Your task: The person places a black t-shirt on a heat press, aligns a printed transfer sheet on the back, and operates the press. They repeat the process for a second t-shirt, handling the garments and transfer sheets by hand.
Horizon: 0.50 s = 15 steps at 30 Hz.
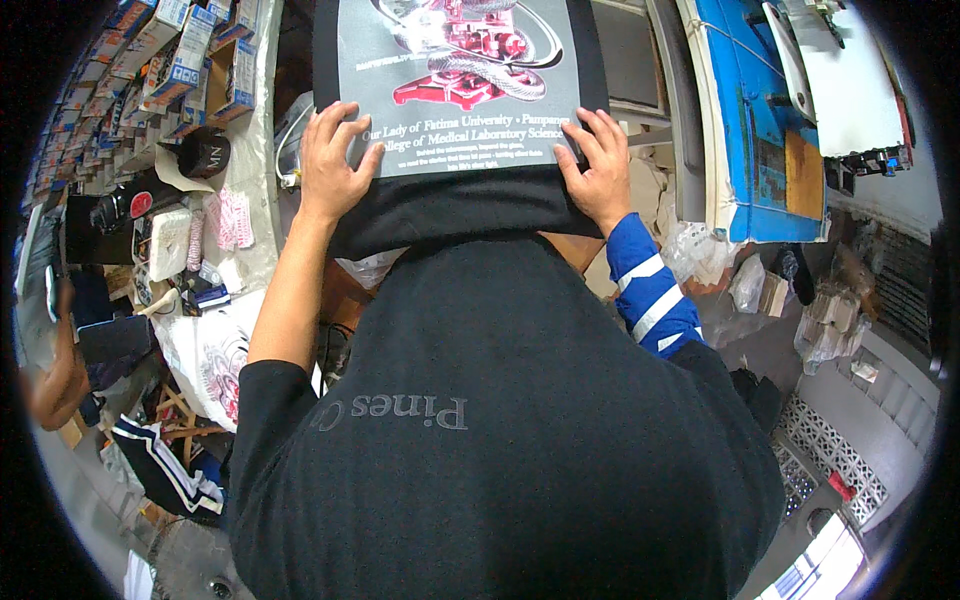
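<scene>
Worn black shirt (500, 400), printed cloth (458, 120) under spread fingers (350, 130).

Left fingers (330, 128) and right fingers (602, 135) touch printed cloth (465, 112).

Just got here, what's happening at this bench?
A person has both hands on a gray printed sheet lying on black cloth. The left hand is at its near left corner, the right hand at its near right, fingers spread. The sheet lies flat; whether the hands press or just rest isn't clear. Small boxes are stacked at left; a blue panel stands at right.
</scene>
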Available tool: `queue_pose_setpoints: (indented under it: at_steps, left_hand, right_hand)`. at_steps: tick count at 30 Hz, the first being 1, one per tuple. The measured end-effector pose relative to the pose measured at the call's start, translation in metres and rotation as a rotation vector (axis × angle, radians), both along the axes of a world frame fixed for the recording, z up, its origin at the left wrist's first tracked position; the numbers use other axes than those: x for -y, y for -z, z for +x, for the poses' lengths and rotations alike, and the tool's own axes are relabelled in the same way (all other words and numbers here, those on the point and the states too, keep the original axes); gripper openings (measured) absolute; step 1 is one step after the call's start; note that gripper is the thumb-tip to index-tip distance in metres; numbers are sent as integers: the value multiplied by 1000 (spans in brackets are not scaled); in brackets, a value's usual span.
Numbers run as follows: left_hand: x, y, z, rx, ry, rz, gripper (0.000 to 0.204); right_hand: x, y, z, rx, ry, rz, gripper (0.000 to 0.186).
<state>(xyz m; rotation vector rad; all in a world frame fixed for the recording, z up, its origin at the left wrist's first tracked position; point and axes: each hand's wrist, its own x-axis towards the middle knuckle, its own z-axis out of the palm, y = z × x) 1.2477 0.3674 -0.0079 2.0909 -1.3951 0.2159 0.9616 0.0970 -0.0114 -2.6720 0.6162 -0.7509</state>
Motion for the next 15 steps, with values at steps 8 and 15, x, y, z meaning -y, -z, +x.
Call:
queue_pose_setpoints:
  at_steps: [8,15]
  left_hand:
    - [1,-7,5,-43,24,80,47]
    - [2,-6,6,-35,19,54,48]
  right_hand:
    - [5,-6,1,-24,-21,19,34]
    - [6,-3,1,-25,-34,18,35]
